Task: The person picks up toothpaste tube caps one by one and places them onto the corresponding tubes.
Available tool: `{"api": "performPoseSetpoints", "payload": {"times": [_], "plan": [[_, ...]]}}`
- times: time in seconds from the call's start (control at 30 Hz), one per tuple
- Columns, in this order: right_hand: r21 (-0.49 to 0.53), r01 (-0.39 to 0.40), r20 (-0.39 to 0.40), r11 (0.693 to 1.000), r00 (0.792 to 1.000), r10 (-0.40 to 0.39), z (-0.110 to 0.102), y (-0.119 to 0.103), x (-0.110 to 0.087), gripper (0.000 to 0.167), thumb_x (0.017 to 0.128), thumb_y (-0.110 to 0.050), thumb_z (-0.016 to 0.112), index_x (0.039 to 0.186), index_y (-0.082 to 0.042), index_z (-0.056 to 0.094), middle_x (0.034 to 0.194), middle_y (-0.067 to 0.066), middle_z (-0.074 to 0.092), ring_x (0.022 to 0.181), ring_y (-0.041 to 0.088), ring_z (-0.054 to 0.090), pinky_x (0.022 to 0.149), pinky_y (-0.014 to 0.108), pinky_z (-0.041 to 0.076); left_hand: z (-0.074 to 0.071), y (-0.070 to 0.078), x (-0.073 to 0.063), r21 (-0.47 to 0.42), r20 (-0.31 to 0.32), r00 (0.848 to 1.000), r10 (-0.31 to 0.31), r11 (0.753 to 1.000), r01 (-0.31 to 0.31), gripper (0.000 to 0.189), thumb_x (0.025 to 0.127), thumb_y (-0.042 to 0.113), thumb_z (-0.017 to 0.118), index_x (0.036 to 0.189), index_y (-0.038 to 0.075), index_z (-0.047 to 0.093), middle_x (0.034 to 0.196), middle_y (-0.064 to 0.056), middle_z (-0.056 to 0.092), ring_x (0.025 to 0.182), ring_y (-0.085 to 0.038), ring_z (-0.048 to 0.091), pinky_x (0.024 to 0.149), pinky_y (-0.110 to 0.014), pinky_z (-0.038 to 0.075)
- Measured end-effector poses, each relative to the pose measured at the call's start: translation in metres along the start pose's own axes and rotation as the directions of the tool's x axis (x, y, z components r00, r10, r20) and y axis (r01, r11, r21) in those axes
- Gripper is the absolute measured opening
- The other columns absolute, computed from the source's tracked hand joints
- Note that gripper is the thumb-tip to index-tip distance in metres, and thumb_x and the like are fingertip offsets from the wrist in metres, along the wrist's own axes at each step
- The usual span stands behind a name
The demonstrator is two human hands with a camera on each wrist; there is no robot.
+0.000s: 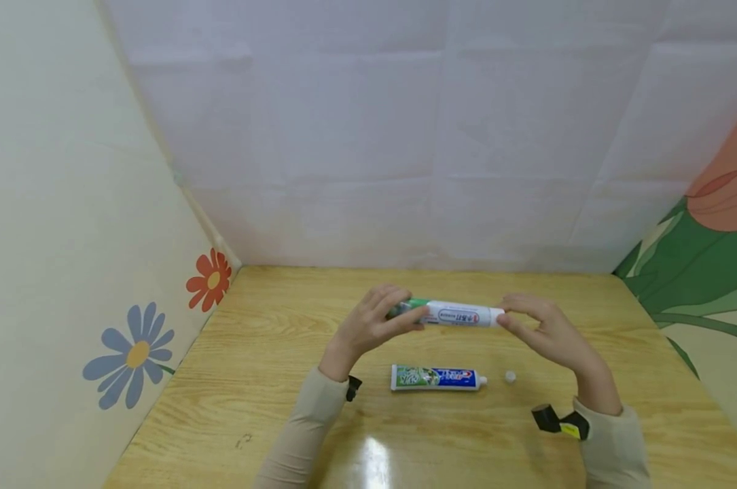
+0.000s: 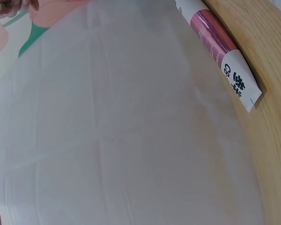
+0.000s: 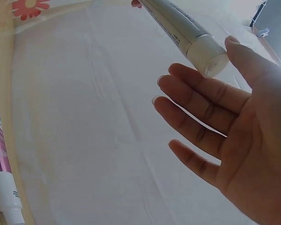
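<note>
A white and green toothpaste tube [image 1: 462,314] is held up level above the table, across both hands. My left hand [image 1: 377,319] grips its green end, thumb and fingers around it. At the other end my right hand [image 1: 542,329] pinches the white cap [image 3: 210,61] between thumb and forefinger, the other fingers spread out. Below, a blue and green toothpaste tube [image 1: 437,378] lies on the table with its nozzle to the right. Just off that nozzle sits a small white cap [image 1: 511,376].
Another toothpaste tube, pink and white [image 2: 220,44], lies on the wooden table [image 1: 270,353] near the white backdrop [image 1: 356,136]; the held tube and hands hide it in the head view. Walls with painted flowers [image 1: 128,355] stand at both sides.
</note>
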State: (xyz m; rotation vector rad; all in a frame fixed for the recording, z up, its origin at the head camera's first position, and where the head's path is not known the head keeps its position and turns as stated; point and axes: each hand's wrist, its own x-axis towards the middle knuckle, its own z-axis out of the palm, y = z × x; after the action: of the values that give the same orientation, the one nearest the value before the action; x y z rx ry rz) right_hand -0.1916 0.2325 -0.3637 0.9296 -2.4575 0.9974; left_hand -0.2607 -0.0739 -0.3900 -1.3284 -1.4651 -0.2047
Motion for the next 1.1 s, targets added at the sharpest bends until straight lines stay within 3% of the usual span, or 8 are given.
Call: {"api": "performPoseSetpoints", "payload": {"times": [0.23,0.43,0.57,0.73,1.1], "plan": [[-0.021,-0.051,0.010,0.999,0.999,0.051,0.000,-0.002,-0.001,0.025,0.081,-0.006,0.070,0.105,-0.012,0.067,0.103,-0.001,0.067,0.099,0.015,0.059,0.084,0.041,0.048,-0.001,0.000,0.001,0.007,0.004,1.000,0.005,1.000,-0.005,0.044,0.081,0.035,0.070,0.119,0.017,0.058,0.106,-0.011,0.054,0.094,-0.023,0.053,0.082,-0.029,0.048],[0.053,-0.057,0.034,0.997,0.998,0.055,-0.001,-0.003,0.000,0.041,0.080,-0.007,0.072,0.118,-0.020,0.062,0.114,-0.005,0.064,0.106,0.006,0.054,0.091,0.049,0.041,-0.001,0.000,0.001,0.008,0.003,1.000,0.004,1.000,-0.004,0.044,0.081,0.035,0.069,0.119,0.017,0.059,0.106,-0.011,0.054,0.093,-0.022,0.052,0.081,-0.028,0.048],[0.026,-0.030,0.030,0.999,0.999,0.029,-0.001,-0.005,0.000,0.045,0.075,-0.005,0.075,0.116,-0.019,0.062,0.110,-0.007,0.064,0.100,0.002,0.054,0.089,0.040,0.043,-0.001,0.001,0.001,0.009,0.002,1.000,0.005,1.000,-0.005,0.044,0.081,0.035,0.070,0.119,0.017,0.059,0.105,-0.011,0.054,0.093,-0.022,0.052,0.080,-0.029,0.048],[0.002,0.034,0.026,0.999,0.999,-0.034,-0.001,-0.012,0.004,0.044,0.070,0.002,0.077,0.110,-0.008,0.064,0.105,0.000,0.066,0.097,0.004,0.057,0.085,0.026,0.045,0.000,0.001,0.001,0.005,0.005,1.000,0.005,1.000,-0.005,0.044,0.081,0.035,0.070,0.119,0.017,0.059,0.105,-0.011,0.054,0.093,-0.022,0.052,0.080,-0.029,0.048],[0.010,0.033,0.035,0.999,0.999,-0.033,0.001,0.001,0.002,0.036,0.074,-0.006,0.076,0.106,-0.021,0.065,0.102,-0.011,0.065,0.095,0.004,0.059,0.081,0.027,0.049,0.000,0.001,0.001,0.003,0.009,1.000,-0.002,1.000,0.002,0.050,0.077,0.035,0.074,0.120,0.017,0.058,0.102,-0.011,0.055,0.092,-0.022,0.052,0.081,-0.029,0.048]]}}
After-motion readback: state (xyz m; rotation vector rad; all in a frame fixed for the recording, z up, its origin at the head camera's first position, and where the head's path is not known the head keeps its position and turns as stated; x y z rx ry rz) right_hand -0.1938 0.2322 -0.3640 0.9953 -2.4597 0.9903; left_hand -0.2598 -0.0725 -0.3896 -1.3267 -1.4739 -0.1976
